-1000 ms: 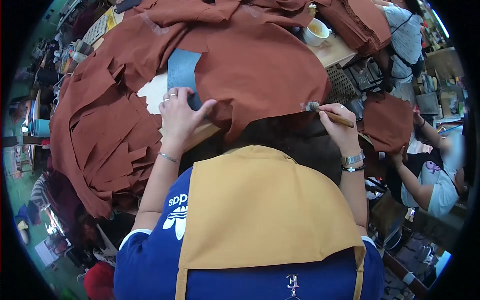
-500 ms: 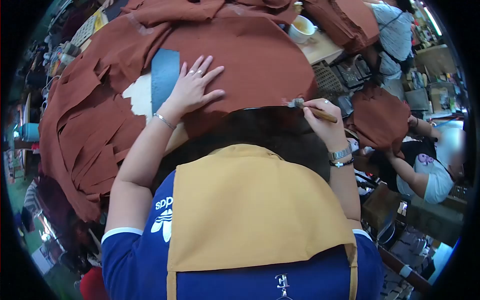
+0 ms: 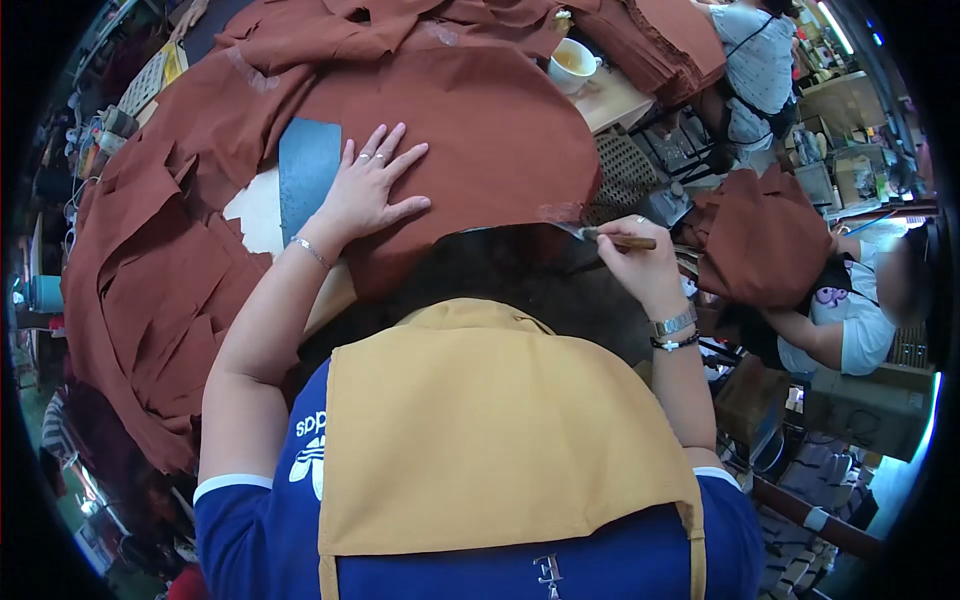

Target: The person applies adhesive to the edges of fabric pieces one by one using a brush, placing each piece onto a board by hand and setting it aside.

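My left hand [image 3: 375,190] lies flat with fingers spread on a large reddish-brown sheet [image 3: 490,130] of leather or cloth. Beside its wrist, a blue-grey flat piece [image 3: 308,180] shows next to a pale surface [image 3: 262,212]. A small brush [image 3: 633,242] with a wooden handle is pinched in my right hand [image 3: 645,275]. The brush tip is at the sheet's near right edge, though I cannot tell whether it touches. A whitish smeared patch [image 3: 560,212] marks the sheet just beyond the tip.
A white cup [image 3: 572,66] with yellowish contents stands on a small wooden board [image 3: 612,98] at the far right. Reddish-brown scraps [image 3: 150,290] pile up on the left, and a folded stack [image 3: 660,45] lies at the back. A person [image 3: 850,310] on the right holds similar material [image 3: 765,240].
My right hand has drawn the brush off the smeared patch, toward me and to the sheet's edge. My left hand stays spread on the sheet. The whole view has shifted slightly.
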`<state>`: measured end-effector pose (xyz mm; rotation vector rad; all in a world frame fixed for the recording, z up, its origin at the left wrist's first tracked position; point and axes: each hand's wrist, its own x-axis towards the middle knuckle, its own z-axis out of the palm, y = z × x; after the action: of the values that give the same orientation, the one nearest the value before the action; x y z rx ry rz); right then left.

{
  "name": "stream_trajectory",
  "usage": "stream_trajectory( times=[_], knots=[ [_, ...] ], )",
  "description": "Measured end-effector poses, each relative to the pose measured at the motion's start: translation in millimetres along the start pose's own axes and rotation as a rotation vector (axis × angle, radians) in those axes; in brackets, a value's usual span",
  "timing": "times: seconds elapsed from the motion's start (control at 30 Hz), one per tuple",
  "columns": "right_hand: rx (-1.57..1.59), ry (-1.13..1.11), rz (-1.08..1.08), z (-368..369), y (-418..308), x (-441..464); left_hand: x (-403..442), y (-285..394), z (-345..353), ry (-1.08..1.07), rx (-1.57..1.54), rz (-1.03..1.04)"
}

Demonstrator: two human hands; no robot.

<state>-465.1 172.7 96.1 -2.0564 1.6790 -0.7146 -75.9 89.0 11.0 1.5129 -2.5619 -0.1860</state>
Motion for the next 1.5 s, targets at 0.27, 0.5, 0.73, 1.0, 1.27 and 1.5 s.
stream_trajectory(
  times=[0.27,0.5,0.73,1.0,1.27,1.5],
  knots=[
    [0.166,0.010,-0.112,30,-22,3,0,-2,1,0.029,-0.030,0.012],
    [0.267,0.038,-0.254,60,-60,25,-1,-1,2,0.047,-0.050,0.003],
    [0.145,-0.031,-0.208,43,-77,23,-2,0,3,0.071,-0.058,0.011],
    [0.060,-0.217,-0.241,46,-75,24,-1,-2,5,0.071,-0.066,0.007],
    [0.120,-0.319,-0.359,59,-90,39,-1,-2,4,0.064,-0.066,0.016],
    [0.303,-0.271,-0.516,91,-110,57,7,-7,7,0.090,-0.054,0.062]
  ],
)
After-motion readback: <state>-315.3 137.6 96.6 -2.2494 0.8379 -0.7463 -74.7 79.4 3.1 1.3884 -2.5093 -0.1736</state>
